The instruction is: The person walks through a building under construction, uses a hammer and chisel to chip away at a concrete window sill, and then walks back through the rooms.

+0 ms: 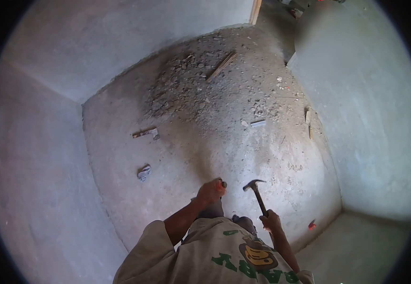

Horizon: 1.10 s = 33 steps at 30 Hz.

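My right hand (271, 221) is closed around the handle of a claw hammer (258, 195). The hammer points up and away from me, its metal head above the floor just right of my left hand. My left hand (209, 191) is wrapped round a tool with a dark rounded end and a red part (223, 184). Most of that tool is hidden by my fingers, so its kind does not show. Both hands are in front of my shirt (201, 253), a short way apart.
Broken rubble (182, 78) covers the far floor, with a wooden piece (222, 66) on it. A hatchet-like tool (147, 133) and a grey lump (144, 173) lie left. A pale strip (258, 123) lies ahead; a red object (312, 226) lies right. Walls enclose the floor.
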Available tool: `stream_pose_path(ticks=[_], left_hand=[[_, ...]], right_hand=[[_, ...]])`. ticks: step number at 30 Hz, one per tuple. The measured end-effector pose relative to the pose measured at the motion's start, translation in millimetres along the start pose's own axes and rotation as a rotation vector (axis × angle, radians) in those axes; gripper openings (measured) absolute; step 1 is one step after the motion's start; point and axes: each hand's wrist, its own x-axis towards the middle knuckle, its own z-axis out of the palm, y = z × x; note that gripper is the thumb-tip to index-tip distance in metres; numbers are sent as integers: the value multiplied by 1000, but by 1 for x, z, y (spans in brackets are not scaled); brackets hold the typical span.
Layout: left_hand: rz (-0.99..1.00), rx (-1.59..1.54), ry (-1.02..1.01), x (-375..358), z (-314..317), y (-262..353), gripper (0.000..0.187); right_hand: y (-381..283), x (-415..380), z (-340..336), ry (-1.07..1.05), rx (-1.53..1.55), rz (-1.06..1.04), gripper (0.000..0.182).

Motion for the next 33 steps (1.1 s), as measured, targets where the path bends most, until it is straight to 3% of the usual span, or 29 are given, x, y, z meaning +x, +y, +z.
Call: stream_pose_path(ticks=[1,2,3,6,8,10,11,15,18,19,20,21,22,24,26,29,32,33], left_hand=[[69,15,-27,-5,7,-1,35],[134,30,-50,-7,10,-3,34],[161,52,-72,-7,13,-4,36],[135,-8,-130,-12,5,-1,36],[121,-19,-64,-11,-1,-7,36],[109,-33,5,-7,-13,-12,35],[73,7,79,-5,-21,-15,35],[-36,-50,345,-22,-51,-36,35],[-91,-22,563,-52,-60,-53,36],[-168,-152,581,-76,-70,-41,37],[-193,-144,597,-90,-70,-49,37],[-251,-138,605,-102,-66,-61,37],[-303,-140,613,-112,-60,-75,38],[-277,-33,615,-123,-31,-134,40],[-479,-157,614,-157,-44,-115,42],[-587,-270,690,-181,-37,-155,43],[-690,-444,712,-197,-41,-208,43],[-688,-590,779,-202,-40,-229,44]], right_hand=[[22,10,13,0,-31,23,34],[43,17,25,-19,0,44,25],[57,14,33,-54,6,164,24],[47,-19,25,-133,-117,335,23],[118,-2,46,-163,-346,161,22],[116,-7,37,-97,-204,338,19],[154,13,32,-105,-232,323,19],[258,116,40,-231,93,400,17],[279,223,48,-342,325,403,15],[288,240,71,-394,419,425,15],[200,230,53,-451,-129,276,14],[118,204,13,-474,-225,172,16],[102,227,10,-443,-151,155,17],[-30,162,-16,-232,-304,73,22],[-61,193,-20,-270,-395,-42,23],[-130,186,-12,-92,-368,-248,36],[-184,203,12,-183,-377,-196,30],[-173,265,7,-180,-401,-223,30]])
